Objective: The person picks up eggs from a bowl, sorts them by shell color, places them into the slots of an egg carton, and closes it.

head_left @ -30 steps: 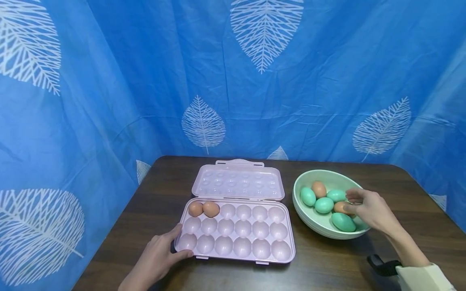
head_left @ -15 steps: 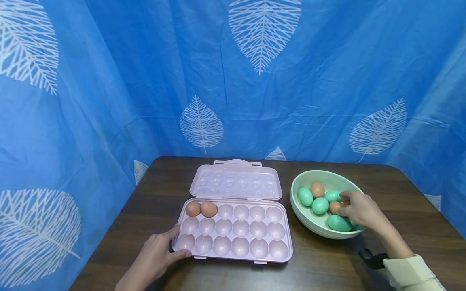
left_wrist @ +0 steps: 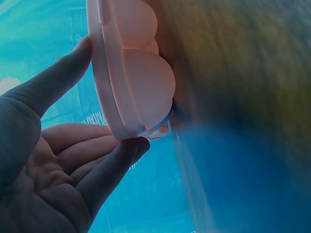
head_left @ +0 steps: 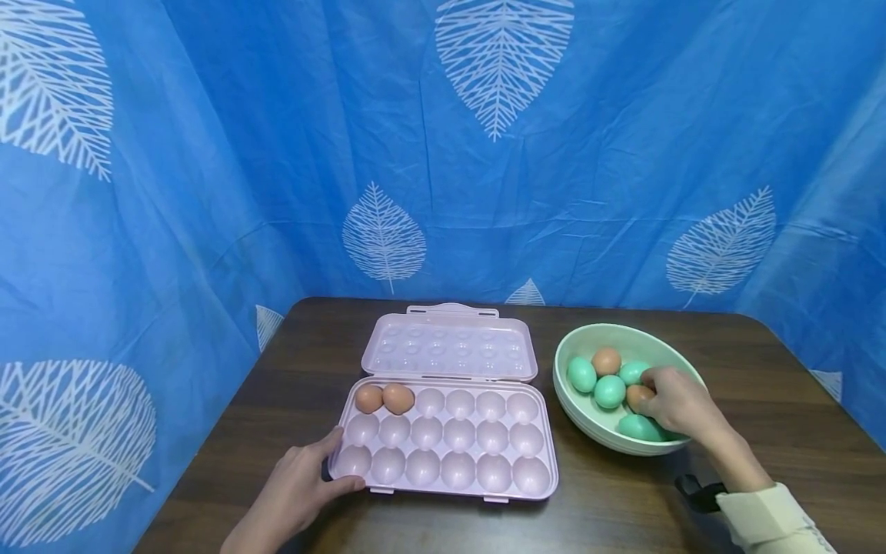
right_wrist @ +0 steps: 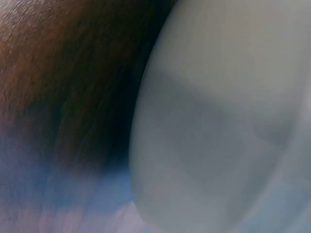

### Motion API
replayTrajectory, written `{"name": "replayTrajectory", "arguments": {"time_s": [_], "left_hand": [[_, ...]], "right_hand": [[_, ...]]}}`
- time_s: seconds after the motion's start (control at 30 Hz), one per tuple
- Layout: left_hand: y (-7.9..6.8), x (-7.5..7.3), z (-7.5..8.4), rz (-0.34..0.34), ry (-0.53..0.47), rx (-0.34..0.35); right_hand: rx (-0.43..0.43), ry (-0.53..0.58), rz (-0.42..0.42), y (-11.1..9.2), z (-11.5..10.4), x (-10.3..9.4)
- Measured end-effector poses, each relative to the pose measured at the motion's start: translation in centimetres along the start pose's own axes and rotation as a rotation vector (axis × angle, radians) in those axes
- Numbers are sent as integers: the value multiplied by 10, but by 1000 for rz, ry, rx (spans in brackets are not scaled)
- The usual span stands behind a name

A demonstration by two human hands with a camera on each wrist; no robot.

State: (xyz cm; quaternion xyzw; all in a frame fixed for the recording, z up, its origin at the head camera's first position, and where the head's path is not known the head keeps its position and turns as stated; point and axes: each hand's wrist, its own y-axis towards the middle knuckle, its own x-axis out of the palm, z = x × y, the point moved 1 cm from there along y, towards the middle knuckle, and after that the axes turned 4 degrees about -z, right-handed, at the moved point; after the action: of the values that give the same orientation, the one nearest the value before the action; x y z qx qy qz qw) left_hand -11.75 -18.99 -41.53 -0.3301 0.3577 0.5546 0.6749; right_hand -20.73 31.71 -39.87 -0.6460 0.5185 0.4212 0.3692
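Note:
A pale pink egg box (head_left: 459, 435) lies with its lid (head_left: 450, 346) folded back. Two brown eggs (head_left: 398, 399) sit in the two leftmost cups of its back row. My left hand (head_left: 294, 481) holds the box's front left corner between thumb and fingers; the left wrist view shows the fingertips against the rim. Inside the green bowl (head_left: 577, 412), my right hand (head_left: 681, 400) pinches a brown egg (head_left: 638, 398), its fingertips partly hidden. Several green eggs (head_left: 609, 392) and another brown egg (head_left: 606, 361) lie around it. Only the bowl's side (right_wrist: 209, 121) fills the right wrist view; no fingers show there.
Everything stands on a dark wooden table (head_left: 304, 362). Blue leaf-print curtains (head_left: 588, 192) rise behind it and at both sides. A black strap (head_left: 699, 492) hangs at the right wrist, just in front of the bowl.
My right hand has moved left and deeper into the bowl, its fingers closing round the brown egg. The left hand stays at the box corner.

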Motion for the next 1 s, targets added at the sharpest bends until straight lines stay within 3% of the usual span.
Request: {"name": "replayTrajectory", "arguments": {"time_s": [0.57,0.73,1.0], "left_hand": [[0,1,0,-16,-12,-18],[1,1,0,-30,-6,-28],[2,1,-1,-49,-14,-48]], "right_hand": [[35,31,71,-5,1,-1],[62,116,115,-9,4,-3],[33,212,226,-15,9,-5]]}}
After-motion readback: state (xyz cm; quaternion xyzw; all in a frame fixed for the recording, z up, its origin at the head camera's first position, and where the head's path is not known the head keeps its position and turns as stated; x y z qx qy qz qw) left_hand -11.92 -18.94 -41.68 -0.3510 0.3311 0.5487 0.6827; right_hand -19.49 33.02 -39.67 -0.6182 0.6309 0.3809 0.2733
